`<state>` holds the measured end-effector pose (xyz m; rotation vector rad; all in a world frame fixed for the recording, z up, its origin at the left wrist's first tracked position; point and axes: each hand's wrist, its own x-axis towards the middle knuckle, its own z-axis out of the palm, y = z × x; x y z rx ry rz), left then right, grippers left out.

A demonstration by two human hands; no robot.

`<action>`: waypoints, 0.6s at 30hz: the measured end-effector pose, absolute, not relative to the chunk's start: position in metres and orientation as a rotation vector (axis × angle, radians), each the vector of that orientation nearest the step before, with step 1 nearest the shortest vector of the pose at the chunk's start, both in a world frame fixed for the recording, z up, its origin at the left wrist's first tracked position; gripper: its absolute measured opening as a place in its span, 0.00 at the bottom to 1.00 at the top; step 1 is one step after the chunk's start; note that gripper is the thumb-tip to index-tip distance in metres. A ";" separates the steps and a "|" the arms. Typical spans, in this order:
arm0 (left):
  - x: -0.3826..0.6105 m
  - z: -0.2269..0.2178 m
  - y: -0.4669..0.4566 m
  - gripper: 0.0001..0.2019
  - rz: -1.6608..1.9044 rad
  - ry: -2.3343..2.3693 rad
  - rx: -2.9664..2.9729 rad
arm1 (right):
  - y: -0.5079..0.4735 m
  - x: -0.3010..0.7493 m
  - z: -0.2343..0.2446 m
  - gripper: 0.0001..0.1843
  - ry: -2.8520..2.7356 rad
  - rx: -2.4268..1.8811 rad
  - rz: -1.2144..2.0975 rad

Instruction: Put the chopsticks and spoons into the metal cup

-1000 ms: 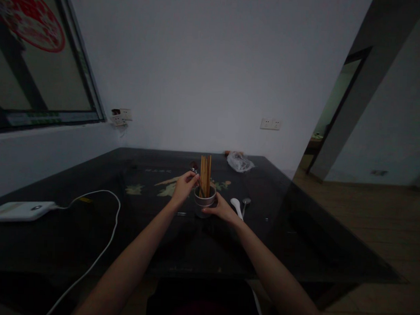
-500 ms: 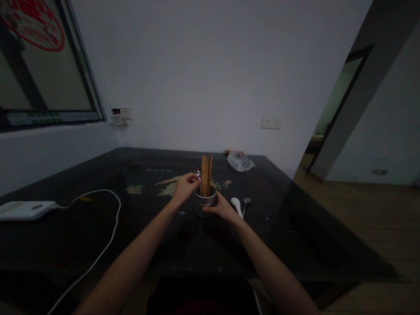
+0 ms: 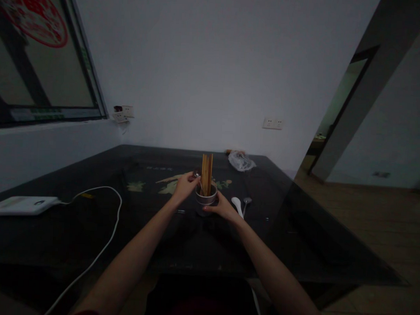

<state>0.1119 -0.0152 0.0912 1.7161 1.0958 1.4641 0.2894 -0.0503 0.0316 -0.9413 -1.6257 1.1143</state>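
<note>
A round metal holder stands on the dark table in front of me, with several wooden chopsticks upright in it. My right hand is wrapped around the holder's right and near side. At its left rim, my left hand pinches a metal spoon by the upper part. The spoon's bowl points up beside the chopsticks, and its handle slants down into the holder. Right of my right hand lie a white spoon and a second metal spoon, side by side on the table.
A crumpled clear plastic bag lies near the table's far edge, by the wall. On the left, a white power bank trails a white cable over the front edge. Wall sockets are above the table.
The metal spoon in my left hand has tilted a little to the left, away from the chopsticks. My right hand keeps its hold on the holder. The view has shifted slightly.
</note>
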 end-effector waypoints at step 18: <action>0.108 0.085 -0.007 0.09 1.529 1.233 1.783 | -0.048 0.290 0.029 0.51 -1.617 -0.894 1.161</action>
